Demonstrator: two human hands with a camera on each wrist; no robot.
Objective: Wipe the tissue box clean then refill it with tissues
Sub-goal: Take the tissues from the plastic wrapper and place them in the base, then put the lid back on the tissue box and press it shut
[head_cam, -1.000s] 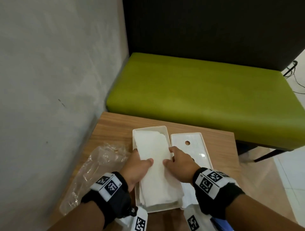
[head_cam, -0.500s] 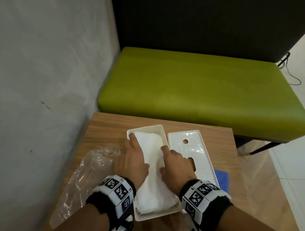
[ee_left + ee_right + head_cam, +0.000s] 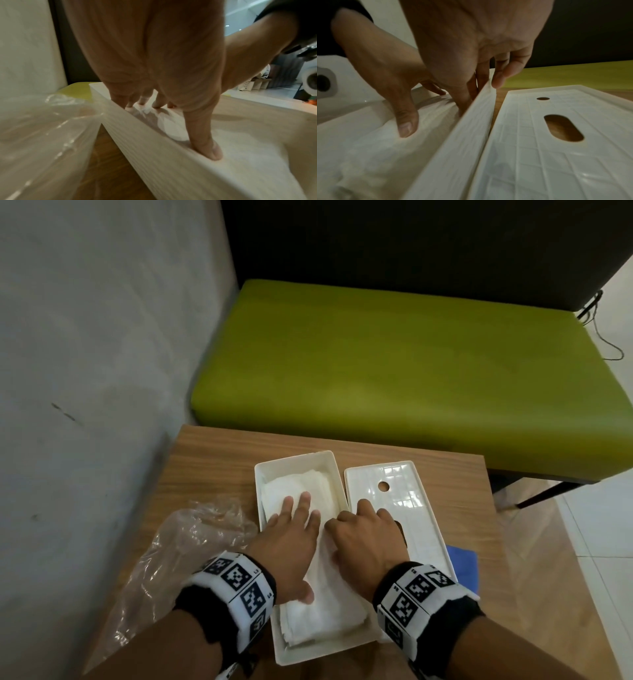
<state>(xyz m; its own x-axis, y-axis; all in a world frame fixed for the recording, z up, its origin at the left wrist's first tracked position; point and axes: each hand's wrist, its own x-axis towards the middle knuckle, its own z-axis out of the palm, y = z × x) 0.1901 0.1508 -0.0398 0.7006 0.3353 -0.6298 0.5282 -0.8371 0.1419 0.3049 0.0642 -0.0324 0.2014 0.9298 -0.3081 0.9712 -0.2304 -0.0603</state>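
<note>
The white tissue box (image 3: 294,464) lies open on the wooden table, with a stack of white tissues (image 3: 322,613) inside it. My left hand (image 3: 294,529) lies flat on the tissues, fingers spread and pressing down. In the left wrist view its thumb (image 3: 211,151) sits against the box's left wall (image 3: 154,143). My right hand (image 3: 359,529) presses at the box's right wall (image 3: 462,142). Its fingers are pushed down between the tissues (image 3: 368,148) and that wall, and its thumb (image 3: 406,127) rests on the tissues. The white lid (image 3: 411,508), with a round hole and an oval slot, lies beside the box on the right.
A crumpled clear plastic wrapper (image 3: 178,559) lies left of the box. A blue cloth (image 3: 463,564) shows from under the lid's near right corner. A green bench seat (image 3: 394,364) stands behind the table and a grey wall (image 3: 85,371) runs along the left.
My left hand has drawn back from the box's far left corner to the middle of the tissues. My right hand has shifted to the right wall. The tissues sit lower in the box.
</note>
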